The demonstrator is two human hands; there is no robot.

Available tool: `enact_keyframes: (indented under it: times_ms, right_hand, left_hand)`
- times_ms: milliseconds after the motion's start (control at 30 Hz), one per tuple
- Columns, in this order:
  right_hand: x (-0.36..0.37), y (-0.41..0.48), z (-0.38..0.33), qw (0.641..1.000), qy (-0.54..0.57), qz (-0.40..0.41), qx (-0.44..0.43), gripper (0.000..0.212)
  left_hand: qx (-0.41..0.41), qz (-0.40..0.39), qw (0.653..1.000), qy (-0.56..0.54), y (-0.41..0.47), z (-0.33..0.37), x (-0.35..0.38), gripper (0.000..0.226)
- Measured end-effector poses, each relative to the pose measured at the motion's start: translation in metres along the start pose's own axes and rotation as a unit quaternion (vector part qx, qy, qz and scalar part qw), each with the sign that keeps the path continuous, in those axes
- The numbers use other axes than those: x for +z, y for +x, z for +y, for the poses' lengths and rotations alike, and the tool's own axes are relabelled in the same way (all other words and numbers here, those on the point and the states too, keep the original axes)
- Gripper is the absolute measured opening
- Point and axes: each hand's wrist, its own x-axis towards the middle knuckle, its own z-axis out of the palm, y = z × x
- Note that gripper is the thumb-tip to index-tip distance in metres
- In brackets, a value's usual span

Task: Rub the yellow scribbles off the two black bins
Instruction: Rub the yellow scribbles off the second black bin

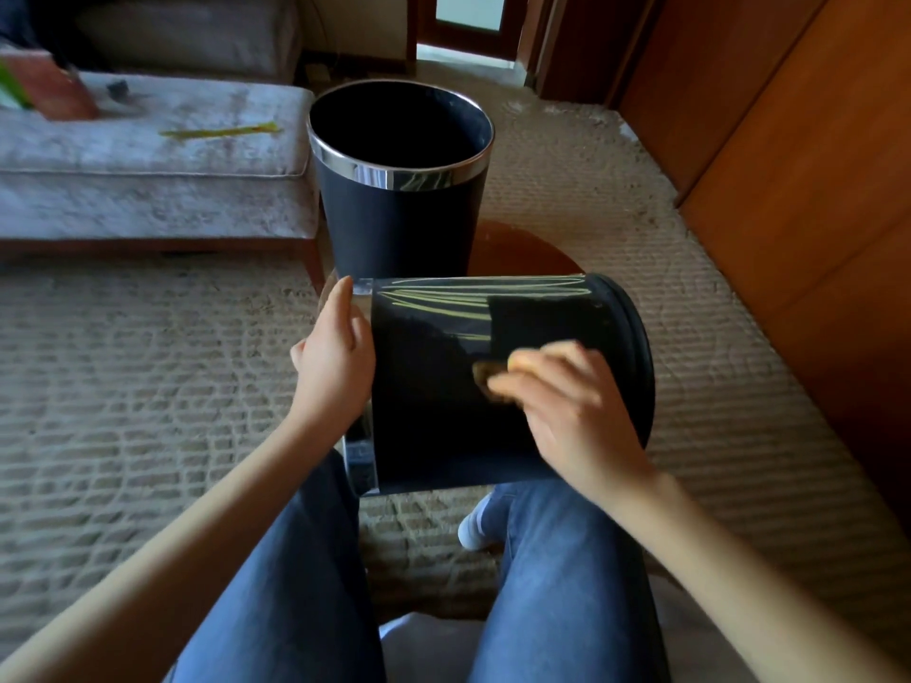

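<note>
A black bin (434, 416) lies on its side across my knees, chrome rim to the left, base to the right. Yellow scribbles (443, 303) run along its upper side. My left hand (332, 352) holds the bin at its rim end, fingers up along the edge. My right hand (567, 406) pinches a small yellowish rubbing pad (488, 374) against the bin's side; the hand is motion-blurred. A second black bin (399, 214) with a chrome rim stands upright on the floor just behind.
A grey upholstered bench (148, 155) at the left carries a yellow marker (222, 132) and a reddish box (54, 88). Wooden panels (788, 165) line the right side. Beige carpet (148, 377) covers the floor. A doorway (463, 27) is at the back.
</note>
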Motion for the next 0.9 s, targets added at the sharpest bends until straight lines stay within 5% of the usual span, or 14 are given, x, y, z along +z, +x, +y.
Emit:
enact_keyframes:
  times_ms: [200, 567, 900]
  right_hand:
    - [0.028, 0.079, 0.018, 0.993, 0.03, -0.072, 0.091, 0.031]
    - [0.001, 0.012, -0.02, 0.999, 0.028, -0.022, -0.035, 0.027]
    - [0.043, 0.105, -0.003, 0.991, 0.043, -0.094, 0.087, 0.028]
  left_hand:
    - [0.038, 0.013, 0.999, 0.024, -0.01, -0.013, 0.001, 0.05]
    - [0.015, 0.002, 1.0, 0.002, 0.0, -0.007, 0.002, 0.049]
    - [0.023, -0.006, 0.995, -0.094, -0.016, -0.009, 0.0, 0.047]
